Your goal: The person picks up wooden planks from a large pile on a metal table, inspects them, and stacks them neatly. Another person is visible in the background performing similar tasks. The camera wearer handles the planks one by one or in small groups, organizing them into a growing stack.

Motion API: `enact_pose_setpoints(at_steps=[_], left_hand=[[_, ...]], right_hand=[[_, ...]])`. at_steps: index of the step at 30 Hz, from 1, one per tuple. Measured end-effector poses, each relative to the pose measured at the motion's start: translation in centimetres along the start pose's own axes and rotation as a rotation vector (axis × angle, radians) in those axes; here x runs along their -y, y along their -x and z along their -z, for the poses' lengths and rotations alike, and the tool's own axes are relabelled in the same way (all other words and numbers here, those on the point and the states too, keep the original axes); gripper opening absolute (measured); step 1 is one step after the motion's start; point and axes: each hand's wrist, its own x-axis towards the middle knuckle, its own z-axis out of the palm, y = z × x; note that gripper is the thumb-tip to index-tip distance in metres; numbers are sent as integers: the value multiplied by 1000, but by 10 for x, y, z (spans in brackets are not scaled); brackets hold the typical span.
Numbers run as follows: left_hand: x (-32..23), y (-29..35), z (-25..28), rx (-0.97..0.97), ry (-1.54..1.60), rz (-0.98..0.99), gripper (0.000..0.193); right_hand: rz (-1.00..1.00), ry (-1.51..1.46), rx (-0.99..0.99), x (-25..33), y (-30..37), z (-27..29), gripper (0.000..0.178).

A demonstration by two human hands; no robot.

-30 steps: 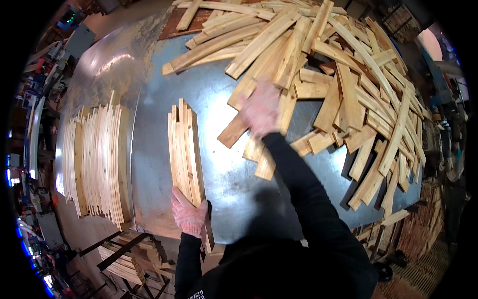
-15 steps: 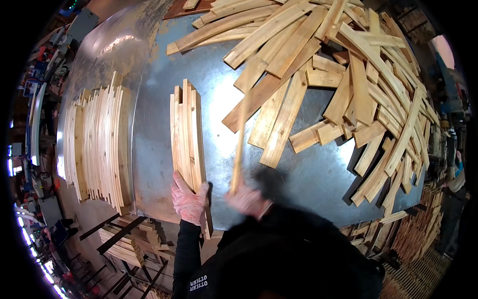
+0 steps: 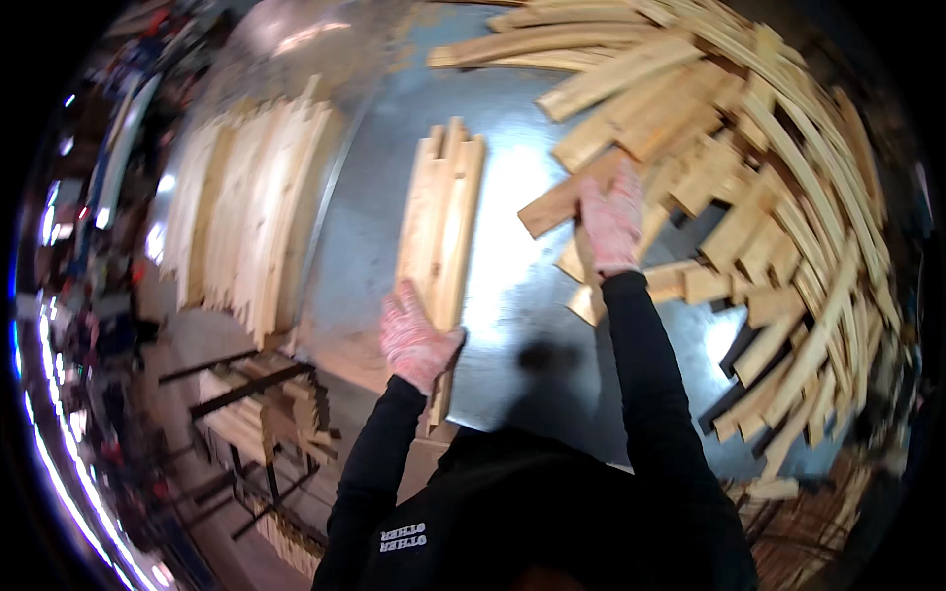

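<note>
A short row of light wooden boards (image 3: 440, 202) stands on edge, side by side, on the metal table. My left hand (image 3: 418, 343), in a pink-stained glove, spans the near end of this row, fingers at the left side and thumb at the right. Farther right, my right hand (image 3: 611, 225), gloved alike, reaches over the loose pile. Its fingers are stretched out on a brown wooden board (image 3: 552, 205), and the palm hides part of the boards beneath.
A wide row of upright boards (image 3: 251, 197) fills the left side of the metal table (image 3: 360, 227). Loose boards (image 3: 788, 236) lie jumbled across the right and far side. Below the left edge stands a dark metal rack (image 3: 251, 389) with more wood.
The blurred upright board has left my right hand, which has moved right and away to the loose pile. My left hand stays on the short row. The whole view has shifted.
</note>
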Motion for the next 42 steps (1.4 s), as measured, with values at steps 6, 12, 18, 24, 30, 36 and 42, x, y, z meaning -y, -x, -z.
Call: enact_pose_setpoints(at_steps=[6, 12, 18, 24, 30, 36, 42], left_hand=[[81, -29, 19, 641, 1742, -68, 99], [128, -66, -31, 356, 1406, 213, 54], [134, -97, 16, 131, 227, 53, 64], [186, -96, 15, 312, 793, 22, 48], [220, -115, -13, 37, 716, -83, 36], [248, -130, 23, 272, 856, -44, 42], [265, -98, 84, -97, 348, 48, 27]], right_hand=[[139, -554, 722, 22, 174, -65, 51], [59, -561, 869, 99, 199, -67, 83], [32, -399, 832, 112, 199, -108, 82], [85, -437, 798, 125, 208, -136, 85], [143, -459, 705, 154, 211, -160, 83], [188, -463, 854, 165, 206, -165, 84], [293, -414, 766, 186, 227, -209, 84]])
